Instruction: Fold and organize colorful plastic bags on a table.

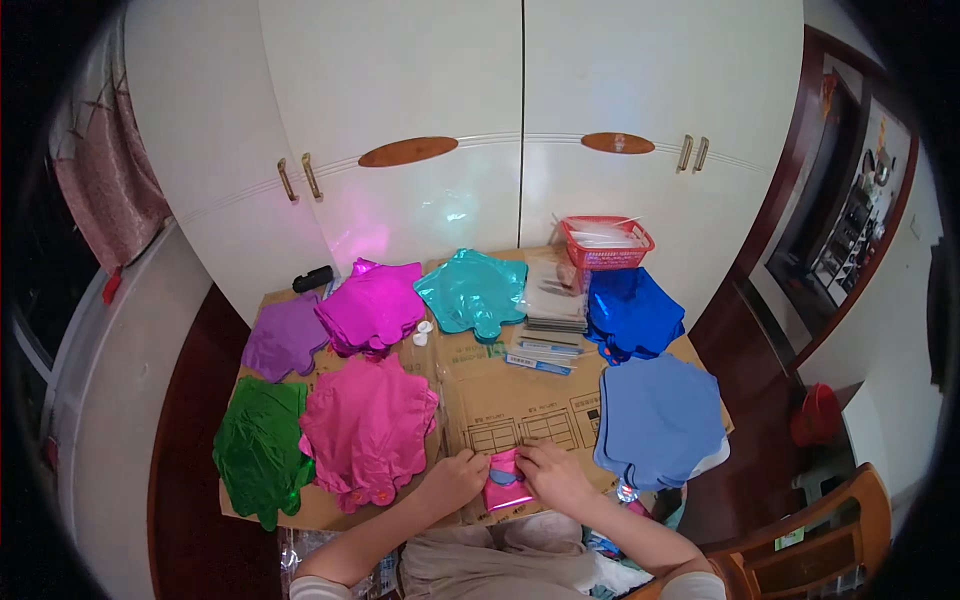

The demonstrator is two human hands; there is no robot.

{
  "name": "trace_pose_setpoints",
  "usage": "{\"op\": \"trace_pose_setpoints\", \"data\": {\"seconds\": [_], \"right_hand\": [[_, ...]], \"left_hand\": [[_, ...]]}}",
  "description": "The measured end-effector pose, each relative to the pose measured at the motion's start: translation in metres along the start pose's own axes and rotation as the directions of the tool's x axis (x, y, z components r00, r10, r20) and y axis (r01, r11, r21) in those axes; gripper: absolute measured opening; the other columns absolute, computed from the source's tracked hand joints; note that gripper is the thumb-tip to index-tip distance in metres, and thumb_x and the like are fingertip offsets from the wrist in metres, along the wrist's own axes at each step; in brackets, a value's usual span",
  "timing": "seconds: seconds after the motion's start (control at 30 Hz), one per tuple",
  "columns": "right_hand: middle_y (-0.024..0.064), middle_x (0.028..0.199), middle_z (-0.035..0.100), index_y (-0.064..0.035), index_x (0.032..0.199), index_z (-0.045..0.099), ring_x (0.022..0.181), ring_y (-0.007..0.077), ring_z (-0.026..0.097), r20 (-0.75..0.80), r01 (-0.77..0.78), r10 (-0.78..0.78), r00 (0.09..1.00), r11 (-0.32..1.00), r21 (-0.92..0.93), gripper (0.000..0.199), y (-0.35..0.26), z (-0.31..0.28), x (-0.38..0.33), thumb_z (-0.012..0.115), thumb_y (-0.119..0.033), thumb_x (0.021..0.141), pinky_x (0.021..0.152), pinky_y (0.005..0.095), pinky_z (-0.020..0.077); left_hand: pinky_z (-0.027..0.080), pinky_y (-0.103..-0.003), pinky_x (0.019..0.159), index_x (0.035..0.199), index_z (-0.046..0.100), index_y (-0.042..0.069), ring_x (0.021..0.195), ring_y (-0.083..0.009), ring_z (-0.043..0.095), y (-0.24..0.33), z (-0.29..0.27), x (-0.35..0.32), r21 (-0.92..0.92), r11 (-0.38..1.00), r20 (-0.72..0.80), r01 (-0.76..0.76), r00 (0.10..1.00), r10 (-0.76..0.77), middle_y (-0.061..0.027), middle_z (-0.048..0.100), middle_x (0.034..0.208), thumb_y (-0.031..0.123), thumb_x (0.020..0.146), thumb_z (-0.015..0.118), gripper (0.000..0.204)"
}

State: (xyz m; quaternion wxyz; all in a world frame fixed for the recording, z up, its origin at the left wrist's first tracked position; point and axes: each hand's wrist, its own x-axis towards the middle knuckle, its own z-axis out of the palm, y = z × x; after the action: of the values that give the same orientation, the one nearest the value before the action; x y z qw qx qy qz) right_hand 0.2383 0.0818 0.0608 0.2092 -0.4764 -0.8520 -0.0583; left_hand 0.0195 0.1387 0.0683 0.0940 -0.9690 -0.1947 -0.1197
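Note:
At the table's near edge, a pink foil balloon, folded into a small flat packet, lies between my two hands, with a blue-grey patch at its middle. My left hand pinches its upper left side with curled fingers. On the other side, my right hand grips the upper right edge, thumb and fingers closed on the foil. Left of my left hand rests a stack of flat pink foil balloons. A light blue stack lies to the right of my right hand.
Cardboard covers the table. Around it lie green, purple, magenta, teal and dark blue foil stacks. A red basket stands at the back, near packets of thin strips. A wooden chair is at right.

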Motion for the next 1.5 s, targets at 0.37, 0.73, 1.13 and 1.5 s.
{"op": "trace_pose_setpoints", "data": {"seconds": [0.37, 0.73, 1.13, 1.5], "right_hand": [[0.024, 0.122, 0.056, 0.0078, 0.116, 0.057, 0.116, 0.0353, 0.054, -0.045, -0.103, 0.099, 0.994, 0.99, -0.1, 0.055, -0.031, 0.026, -0.016, 0.063, -0.036, 0.084, 0.104, 0.0442, 0.0381], [0.0174, 0.13, 0.053, -0.0053, 0.127, 0.054, 0.122, 0.032, 0.05, 0.06, -0.091, 0.092, 0.994, 0.996, -0.018, 0.056, -0.026, 0.021, -0.017, 0.06, -0.042, 0.085, 0.103, 0.0416, 0.0388], [0.019, 0.134, 0.048, -0.008, 0.137, 0.043, 0.128, 0.0408, 0.04, 0.195, -0.009, 0.009, 0.981, 1.0, 0.0, 0.071, -0.036, -0.008, -0.023, 0.054, -0.054, 0.084, 0.105, 0.0466, 0.0351], [0.0085, 0.108, 0.065, -0.0082, 0.119, 0.06, 0.1, 0.0225, 0.062, 0.104, -0.259, 0.241, 0.965, 0.813, 0.522, 0.037, -0.036, -0.012, -0.048, 0.064, -0.023, 0.085, 0.091, 0.0358, 0.0486]], "left_hand": [[0.049, -0.024, 0.063, 0.092, 0.064, 0.0, 0.076, -0.0158, 0.055, 0.0, -0.008, -0.005, -0.013, 1.0, -0.049, -0.004, 0.999, 0.004, -0.003, 0.052, 0.079, 0.011, 0.073, 0.059, 0.022], [0.045, -0.039, 0.081, 0.114, 0.061, 0.008, 0.096, -0.0255, 0.057, -0.005, -0.011, -0.038, -0.333, 0.893, -0.026, 0.303, 0.944, -0.33, -0.0059, 0.06, 0.104, 0.01, 0.076, 0.062, 0.038], [0.038, -0.041, 0.092, 0.115, 0.06, 0.007, 0.117, -0.0194, 0.05, 0.018, -0.019, -0.04, -0.132, 0.966, -0.04, 0.224, 0.972, -0.231, -0.0036, 0.058, 0.118, 0.029, 0.079, 0.067, 0.043], [0.043, -0.037, 0.088, 0.114, 0.06, 0.008, 0.102, -0.0241, 0.059, 0.011, -0.036, -0.054, -0.663, 0.642, -0.091, 0.386, 0.809, -0.58, -0.0093, 0.063, 0.108, 0.018, 0.08, 0.07, 0.037]]}}
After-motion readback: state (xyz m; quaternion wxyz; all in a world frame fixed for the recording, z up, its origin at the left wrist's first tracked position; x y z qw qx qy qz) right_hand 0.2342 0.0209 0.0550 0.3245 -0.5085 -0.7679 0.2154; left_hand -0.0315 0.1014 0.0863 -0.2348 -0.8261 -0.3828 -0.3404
